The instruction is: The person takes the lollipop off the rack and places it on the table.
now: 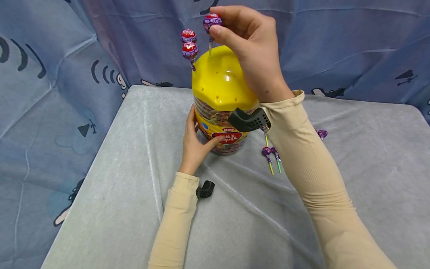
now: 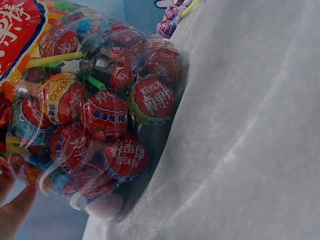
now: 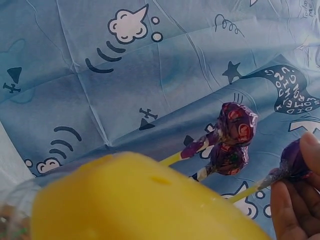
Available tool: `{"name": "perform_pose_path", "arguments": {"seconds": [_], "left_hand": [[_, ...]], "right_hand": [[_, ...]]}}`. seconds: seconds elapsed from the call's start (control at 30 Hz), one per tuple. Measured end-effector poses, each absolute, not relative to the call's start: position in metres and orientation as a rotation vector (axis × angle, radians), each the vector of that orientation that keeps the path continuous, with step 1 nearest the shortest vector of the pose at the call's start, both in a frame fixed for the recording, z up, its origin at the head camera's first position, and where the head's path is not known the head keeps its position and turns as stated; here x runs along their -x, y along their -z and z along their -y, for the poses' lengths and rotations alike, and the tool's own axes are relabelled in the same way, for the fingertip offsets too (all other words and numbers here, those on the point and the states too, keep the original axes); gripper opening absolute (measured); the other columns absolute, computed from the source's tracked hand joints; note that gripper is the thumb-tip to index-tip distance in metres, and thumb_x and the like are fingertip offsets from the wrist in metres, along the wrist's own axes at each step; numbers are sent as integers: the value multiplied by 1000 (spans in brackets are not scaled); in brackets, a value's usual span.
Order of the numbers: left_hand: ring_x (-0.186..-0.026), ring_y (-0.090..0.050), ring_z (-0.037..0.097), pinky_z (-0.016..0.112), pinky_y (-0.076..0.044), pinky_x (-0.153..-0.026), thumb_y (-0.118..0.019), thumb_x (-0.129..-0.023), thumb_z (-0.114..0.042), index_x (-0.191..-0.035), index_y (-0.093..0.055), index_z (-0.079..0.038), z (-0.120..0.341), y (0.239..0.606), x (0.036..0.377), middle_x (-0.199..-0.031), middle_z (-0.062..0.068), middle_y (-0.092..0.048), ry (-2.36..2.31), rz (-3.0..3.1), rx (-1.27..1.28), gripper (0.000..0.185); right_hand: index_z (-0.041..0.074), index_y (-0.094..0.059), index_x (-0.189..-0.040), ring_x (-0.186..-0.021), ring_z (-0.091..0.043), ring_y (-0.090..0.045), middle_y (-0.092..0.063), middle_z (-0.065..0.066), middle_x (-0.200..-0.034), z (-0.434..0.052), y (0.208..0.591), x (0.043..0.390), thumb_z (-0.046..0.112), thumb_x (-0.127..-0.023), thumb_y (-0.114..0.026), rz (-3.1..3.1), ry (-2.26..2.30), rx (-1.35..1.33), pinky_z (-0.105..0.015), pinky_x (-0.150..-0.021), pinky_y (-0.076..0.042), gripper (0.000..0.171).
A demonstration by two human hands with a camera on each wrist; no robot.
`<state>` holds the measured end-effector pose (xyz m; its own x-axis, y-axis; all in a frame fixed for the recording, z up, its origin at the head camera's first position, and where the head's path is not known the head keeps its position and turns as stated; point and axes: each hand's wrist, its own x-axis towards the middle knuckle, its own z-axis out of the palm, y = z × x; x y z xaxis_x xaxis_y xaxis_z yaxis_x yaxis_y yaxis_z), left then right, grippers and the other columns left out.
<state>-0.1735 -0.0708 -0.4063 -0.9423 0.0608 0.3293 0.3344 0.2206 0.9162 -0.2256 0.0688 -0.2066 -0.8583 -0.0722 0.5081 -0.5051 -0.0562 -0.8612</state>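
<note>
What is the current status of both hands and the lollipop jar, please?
Left hand steadies clear lollipop jar. Right hand pinches purple-wrapped lollipop above yellow lid. Nothing obstructing.

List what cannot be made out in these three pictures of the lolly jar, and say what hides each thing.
1. Head view: whether the stick of the lollipop in the right hand has entered a hole in the yellow lid; too small.
2. Head view: left hand fingers behind the jar.
3. Right wrist view: lid blurred, its holes indistinct.
4. Head view: loose lollipops partly covered by the right sleeve.
</note>
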Motion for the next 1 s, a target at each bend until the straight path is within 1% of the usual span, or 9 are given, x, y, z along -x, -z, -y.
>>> {"name": "perform_pose_path", "arguments": {"seconds": [0.1,0.27,0.33,0.5,0.6,0.73,0.87,1.0], "left_hand": [[-137,-26,15,34,-29,-111,-65,-70,-66,-153,-9,-17,71,406,173,-154,4,-21,1799,2270,370,112],[-137,-26,16,35,-29,-111,-71,-75,-55,-153,-9,-17,72,407,173,-154,4,-20,1804,2264,373,107],[-137,-26,16,35,-29,-111,-70,-74,-56,-153,-9,-18,72,407,173,-154,4,-20,1804,2264,370,107],[-137,-26,15,34,-28,-112,-64,-68,-69,-153,-9,-17,71,407,174,-154,4,-20,1800,2272,359,114],[-137,-26,16,34,-28,-112,-64,-67,-70,-153,-9,-17,71,407,174,-154,4,-20,1794,2274,358,115],[-137,-26,16,35,-28,-112,-65,-69,-67,-153,-9,-17,71,406,173,-154,4,-20,1795,2275,358,113],[-137,-26,15,35,-28,-112,-64,-67,-70,-153,-9,-18,71,406,173,-154,4,-21,1800,2279,350,114],[-137,-27,14,34,-28,-111,-63,-66,-73,-153,-9,-20,70,407,173,-153,4,-21,1805,2278,345,115]], "right_hand": [[-5,-65,-113,-93,-25,-60,-66,-12,-98,-69,207,226,-3,-87,-65,1923,-1967,-622,-28,-93,-48,27],[-5,-64,-116,-94,-24,-60,-66,-12,-101,-69,208,225,-3,-88,-64,1940,-1926,-622,-27,-94,-48,29],[-5,-63,-117,-95,-24,-59,-66,-12,-103,-69,208,225,-2,-88,-63,1942,-1913,-622,-27,-94,-48,29],[-5,-63,-117,-95,-24,-60,-65,-13,-104,-68,208,226,-4,-88,-63,1912,-1927,-624,-28,-94,-47,29],[-5,-64,-117,-94,-24,-60,-66,-12,-102,-68,208,226,-4,-88,-63,1883,-1949,-622,-28,-94,-47,29],[-7,-63,-116,-94,-25,-60,-66,-13,-102,-69,210,226,-4,-89,-60,1827,-1913,-664,-29,-94,-48,27],[-9,-61,-116,-97,-27,-59,-63,-15,-105,-70,210,227,-7,-92,-54,1684,-2054,-640,-31,-95,-48,25],[-10,-60,-116,-99,-29,-57,-60,-17,-107,-71,207,227,-10,-92,-51,1563,-2268,-567,-32,-97,-47,26]]}}
